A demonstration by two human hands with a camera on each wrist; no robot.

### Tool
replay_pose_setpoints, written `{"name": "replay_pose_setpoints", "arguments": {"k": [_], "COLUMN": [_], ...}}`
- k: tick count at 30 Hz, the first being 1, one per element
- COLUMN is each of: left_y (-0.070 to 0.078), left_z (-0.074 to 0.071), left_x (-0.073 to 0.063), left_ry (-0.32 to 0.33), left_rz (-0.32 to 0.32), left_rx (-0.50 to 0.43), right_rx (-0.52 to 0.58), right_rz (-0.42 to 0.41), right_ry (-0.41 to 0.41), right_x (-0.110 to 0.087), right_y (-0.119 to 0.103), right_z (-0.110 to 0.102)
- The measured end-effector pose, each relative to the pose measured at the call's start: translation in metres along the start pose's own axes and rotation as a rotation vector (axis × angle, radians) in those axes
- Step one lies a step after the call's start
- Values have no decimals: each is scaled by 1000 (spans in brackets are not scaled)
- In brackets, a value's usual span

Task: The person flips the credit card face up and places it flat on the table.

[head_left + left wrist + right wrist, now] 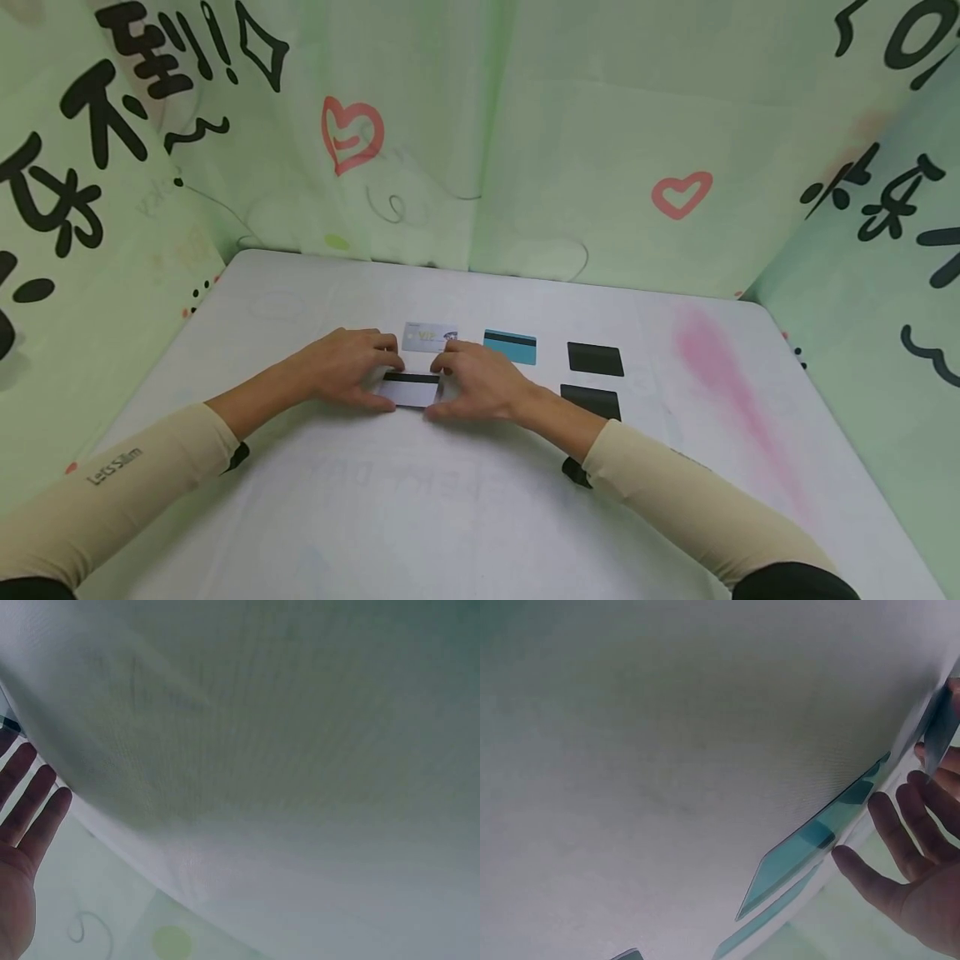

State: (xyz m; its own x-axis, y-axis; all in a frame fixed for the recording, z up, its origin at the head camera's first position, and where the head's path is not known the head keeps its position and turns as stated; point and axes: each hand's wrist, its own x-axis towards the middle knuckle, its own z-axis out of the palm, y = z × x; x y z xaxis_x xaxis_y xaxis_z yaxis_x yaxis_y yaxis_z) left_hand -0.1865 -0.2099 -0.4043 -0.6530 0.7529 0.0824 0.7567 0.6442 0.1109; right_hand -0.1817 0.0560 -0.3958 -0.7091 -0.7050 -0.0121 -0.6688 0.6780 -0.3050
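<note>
"Both ends of the black-striped card (409,392) are held?"

"Yes, fingers of the left hand (348,367) and right hand (483,383) pinch it, just this side of the VIP card (424,337)."

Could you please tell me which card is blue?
The striped card right of the VIP card is blue; the VIP card and held card are pale, the others black.

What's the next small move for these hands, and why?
I'd probably settle the pale striped card squarely in front of the VIP card. The left hand and right hand hold it at opposite ends, it sits just on the near side of that card, and the black cards to the right lie one in front of another.
</note>
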Motion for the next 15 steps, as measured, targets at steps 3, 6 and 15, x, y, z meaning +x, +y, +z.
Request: {"name": "replay_pose_setpoints", "arguments": {"k": [3,6,15], "left_y": [1,2,4], "left_z": [0,0,-1], "left_x": [0,1,0], "left_ry": [0,4,12], "left_rz": [-5,-9,-17], "left_rx": [-3,-3,-17], "right_rx": [3,1,26], "right_rz": [9,15,16], "right_ry": [4,2,3], "right_x": [-1,-1,-6], "right_y": [0,1,5], "right_z": [0,0,-3]}}
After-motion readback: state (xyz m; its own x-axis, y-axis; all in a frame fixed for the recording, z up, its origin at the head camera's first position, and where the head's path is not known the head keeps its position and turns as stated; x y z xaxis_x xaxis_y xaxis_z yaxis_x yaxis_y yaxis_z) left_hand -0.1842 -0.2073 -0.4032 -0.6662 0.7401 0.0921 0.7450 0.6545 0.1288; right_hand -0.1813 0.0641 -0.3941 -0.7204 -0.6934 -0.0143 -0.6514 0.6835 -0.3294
